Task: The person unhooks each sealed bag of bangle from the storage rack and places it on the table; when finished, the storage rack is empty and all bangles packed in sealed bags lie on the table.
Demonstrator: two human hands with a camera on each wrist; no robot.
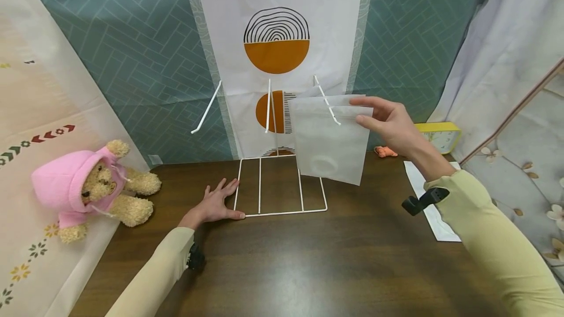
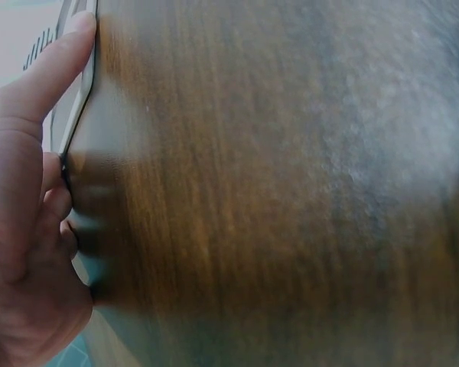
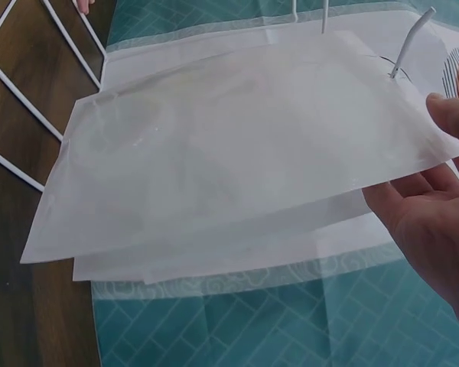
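Left hand (image 1: 219, 203): fingers spread, resting at the near left corner of the white wire rack (image 1: 282, 213), thumb along the front base wire; the rack extends to the right of this hand on the wooden table (image 1: 282, 268). Right hand (image 1: 392, 124): thumb and fingers pinch the upper right corner of the white bag (image 1: 328, 138); pressure cannot be judged. Bag lies to the left of and below the fingertips, hanging at the rack's right prong (image 1: 325, 97), whose bent tip projects in front. Second white sheet (image 3: 283, 222) directly behind it. Yellow clock (image 1: 440, 136) beyond the right wrist; small orange object (image 1: 385, 151) below that hand. Plush bear (image 1: 99, 185) in pink hood left of the left hand.
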